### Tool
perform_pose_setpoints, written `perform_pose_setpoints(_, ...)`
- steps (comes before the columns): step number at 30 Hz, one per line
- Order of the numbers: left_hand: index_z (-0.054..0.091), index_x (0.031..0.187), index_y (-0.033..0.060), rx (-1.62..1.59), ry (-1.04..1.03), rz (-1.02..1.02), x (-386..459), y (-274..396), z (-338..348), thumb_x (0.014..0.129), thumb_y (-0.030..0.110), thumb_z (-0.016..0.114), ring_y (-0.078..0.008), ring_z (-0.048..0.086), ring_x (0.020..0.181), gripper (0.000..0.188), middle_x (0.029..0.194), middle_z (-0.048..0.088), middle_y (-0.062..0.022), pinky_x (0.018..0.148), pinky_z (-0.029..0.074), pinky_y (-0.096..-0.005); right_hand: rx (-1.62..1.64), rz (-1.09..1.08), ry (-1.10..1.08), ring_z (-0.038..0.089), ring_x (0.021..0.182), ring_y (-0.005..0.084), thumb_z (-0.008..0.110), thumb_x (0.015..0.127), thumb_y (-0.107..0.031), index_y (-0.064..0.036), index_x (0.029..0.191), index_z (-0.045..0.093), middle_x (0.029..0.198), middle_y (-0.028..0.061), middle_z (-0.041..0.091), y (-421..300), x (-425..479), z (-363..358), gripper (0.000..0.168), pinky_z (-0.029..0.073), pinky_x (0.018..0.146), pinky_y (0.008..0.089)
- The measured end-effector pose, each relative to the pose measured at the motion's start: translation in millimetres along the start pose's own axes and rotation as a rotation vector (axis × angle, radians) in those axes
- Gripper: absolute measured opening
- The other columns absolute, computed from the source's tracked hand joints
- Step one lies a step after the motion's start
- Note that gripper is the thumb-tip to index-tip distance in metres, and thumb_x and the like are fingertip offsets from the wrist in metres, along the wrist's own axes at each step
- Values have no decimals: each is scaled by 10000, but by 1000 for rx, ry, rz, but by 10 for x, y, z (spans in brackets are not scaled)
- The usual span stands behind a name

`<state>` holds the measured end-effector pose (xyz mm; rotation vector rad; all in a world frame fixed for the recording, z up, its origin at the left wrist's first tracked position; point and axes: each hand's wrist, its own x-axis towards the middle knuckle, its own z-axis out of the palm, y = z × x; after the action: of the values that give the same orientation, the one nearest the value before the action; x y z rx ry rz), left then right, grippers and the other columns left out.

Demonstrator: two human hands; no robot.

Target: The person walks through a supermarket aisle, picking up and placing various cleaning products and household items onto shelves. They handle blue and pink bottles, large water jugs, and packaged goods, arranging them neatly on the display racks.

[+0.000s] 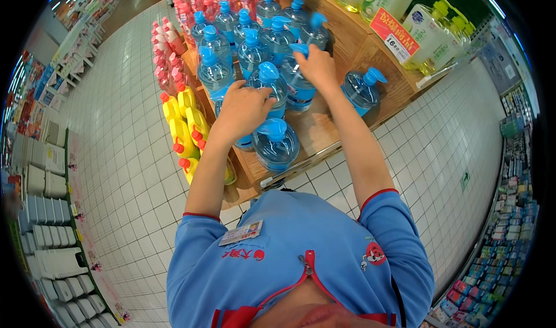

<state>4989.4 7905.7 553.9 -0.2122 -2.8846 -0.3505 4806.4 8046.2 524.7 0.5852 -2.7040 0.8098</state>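
My right hand grips the blue pump head of a clear bottle with a blue label. This bottle stands on the wooden display shelf. My left hand lies over the front bottles, its fingers beside another pump bottle. Its palm partly hides a bottle whose blue nozzle sticks out to the left; whether the fingers hold anything is hidden. Nearest to me stands a pump bottle at the shelf's front corner. A separate one stands to the right of my right forearm.
More blue pump bottles stand close together behind my hands. Yellow bottles with red caps and pink bottles line the left side. Green-yellow pump bottles stand at the right behind a red price sign. A rail edges the shelf.
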Motion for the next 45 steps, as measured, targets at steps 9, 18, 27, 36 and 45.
perform_pose_setpoints(9,629,1059,54,-462,507,33,-336,83,114,898,122,525,-236,593,989,203,968,649,-109,953,388,-346,34,-234,386,546,1013,351,697,749,-232,-6,1095,561,1073,186,599,500,-550,-645,435,437,862,417)
perform_pose_setpoints(18,453,1210,14,-512,579,-100,-738,431,844,684,294,768,-356,458,1140,674,1239,490,-193,987,275,-462,146,-92,828,494,1077,298,718,722,-156,-17,1082,546,1153,139,544,1038,-665,-373,423,412,901,392)
perform_pose_setpoints(27,523,1065,2,-329,562,-17,-684,360,774,833,308,644,-376,492,1065,402,1161,553,-189,895,392,-452,352,280,527,651,832,240,716,760,-344,-5,964,588,897,138,674,1375,-549,-433,416,494,755,356)
perform_pose_setpoints(36,513,1095,8,-358,508,-2,-734,292,687,833,289,644,-393,510,1042,406,1121,566,-203,888,399,-462,378,224,435,651,825,236,712,762,-344,-8,954,584,873,135,676,747,-891,-393,409,490,754,337)
perform_pose_setpoints(45,405,1289,14,-585,554,-7,-1069,252,751,830,253,651,-402,406,1219,573,1298,455,-209,1026,310,-452,565,172,369,629,886,200,683,823,-275,10,1026,537,949,136,650,175,-1393,-186,379,482,786,313)
